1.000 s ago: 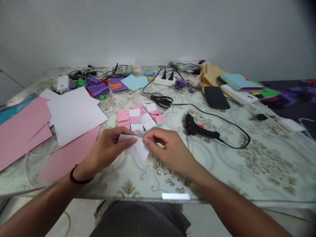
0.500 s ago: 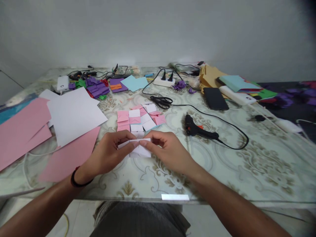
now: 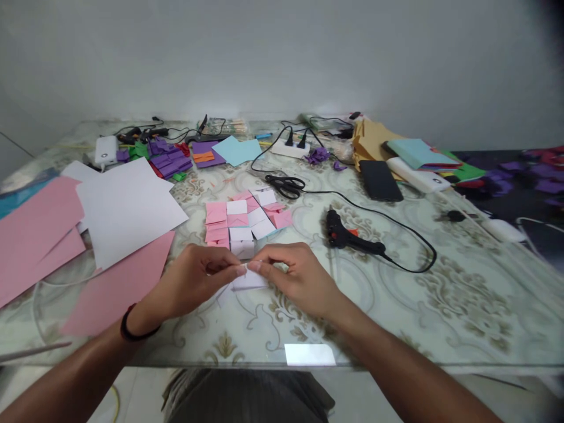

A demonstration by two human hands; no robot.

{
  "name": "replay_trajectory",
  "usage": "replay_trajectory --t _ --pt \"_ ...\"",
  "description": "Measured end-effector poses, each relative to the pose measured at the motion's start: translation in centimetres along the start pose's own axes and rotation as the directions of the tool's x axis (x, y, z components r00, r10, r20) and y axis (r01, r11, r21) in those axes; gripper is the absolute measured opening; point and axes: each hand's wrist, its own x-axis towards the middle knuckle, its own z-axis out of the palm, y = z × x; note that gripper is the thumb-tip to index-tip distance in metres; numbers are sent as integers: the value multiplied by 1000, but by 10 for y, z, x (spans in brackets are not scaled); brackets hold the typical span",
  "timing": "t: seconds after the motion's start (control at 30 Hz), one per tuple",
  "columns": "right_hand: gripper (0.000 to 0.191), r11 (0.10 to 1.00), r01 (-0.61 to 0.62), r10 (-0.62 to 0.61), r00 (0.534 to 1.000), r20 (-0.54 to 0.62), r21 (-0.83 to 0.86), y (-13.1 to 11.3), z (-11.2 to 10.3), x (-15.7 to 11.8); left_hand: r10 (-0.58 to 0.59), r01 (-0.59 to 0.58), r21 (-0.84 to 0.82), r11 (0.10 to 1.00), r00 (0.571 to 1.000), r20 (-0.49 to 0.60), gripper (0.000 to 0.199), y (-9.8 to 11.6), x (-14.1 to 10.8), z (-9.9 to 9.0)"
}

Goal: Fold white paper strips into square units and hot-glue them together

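A small piece of folded white paper is pinched between my two hands just above the table. My left hand grips its upper left part with thumb and fingers, a dark band round the wrist. From the other side my right hand pinches its top edge, the two thumb tips nearly touching. Just beyond my fingers lie several folded pink and white paper pieces, side by side in rows.
White sheets and pink sheets cover the left side. Scissors lie beyond the folded pieces. A black glue gun with its cable is at the right, near a black phone. A power strip stands at the back.
The white paper, spread wider to the left before, now shows mostly under my right hand's fingertips. Both hands are slightly lower in view, and the whole scene has shifted a little left.
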Motion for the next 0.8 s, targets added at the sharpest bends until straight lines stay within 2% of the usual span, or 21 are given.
replay_trajectory --t 0.07,0.13,0.27,0.5,0.6,0.7,0.73,0.8 --pt "22 1000 -29 29 999 18 -6 0 1 0 -29 24 79 997 998 63 32 -3 2 -1" --pt "20 998 -64 64 998 29 -2 2 3 0 -24 15 126 992 997 72 33 -5 2 -1" --pt "26 995 -90 92 995 39 -50 5 4 0 -30 28 57 998 999 35 28 -5 2 -2" --pt "23 989 -23 33 997 67 -147 4 8 0 -24 24 5 1000 978 208 43 -5 4 -4" --pt "21 992 10 1 997 82 -129 2 8 -1 -41 41 4 999 967 253 41 -7 3 -3" --pt "27 994 69 -58 991 121 -89 2 6 -2 -41 39 11 999 954 296 40 -5 2 -2" --pt "26 993 82 -73 991 109 -79 2 5 -2 -37 40 -4 999 954 297 42 -5 1 -3" --pt "15 993 99 -98 995 7 -59 4 3 -2 -42 60 -68 996 970 240 46 -4 0 -4"
